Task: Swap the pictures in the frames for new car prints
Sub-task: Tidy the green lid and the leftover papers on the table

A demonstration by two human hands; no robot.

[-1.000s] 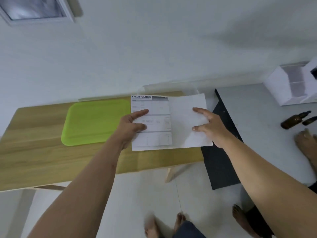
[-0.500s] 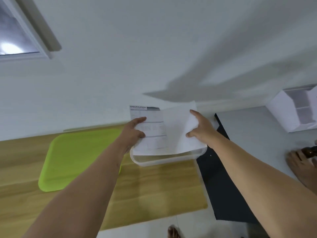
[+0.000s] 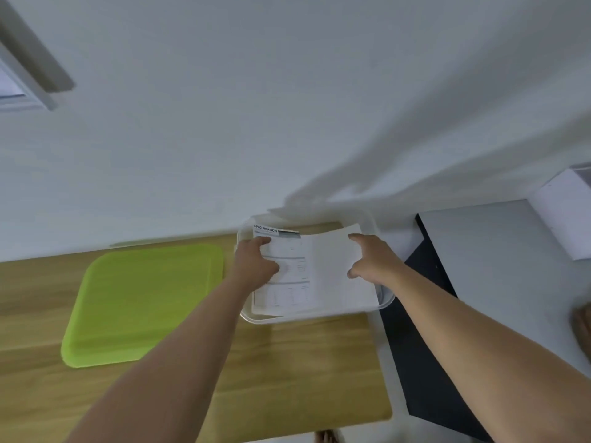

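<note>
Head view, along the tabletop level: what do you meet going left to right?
Green tray → left hand → printed sheets in the clear container → right hand → black mat → white box.

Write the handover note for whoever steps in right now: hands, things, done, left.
Left hand: grip on the left side of the paper stack, the top sheet headed SPECIFICATION.
Right hand: grip on the stack's right side.
The stack sits low in the clear plastic tub on the wooden table; whether it rests on the bottom is unclear. Green tray lies left of the tub.
Done: nothing visible. No frames or car prints in view.
Left: the whole swap.
</note>
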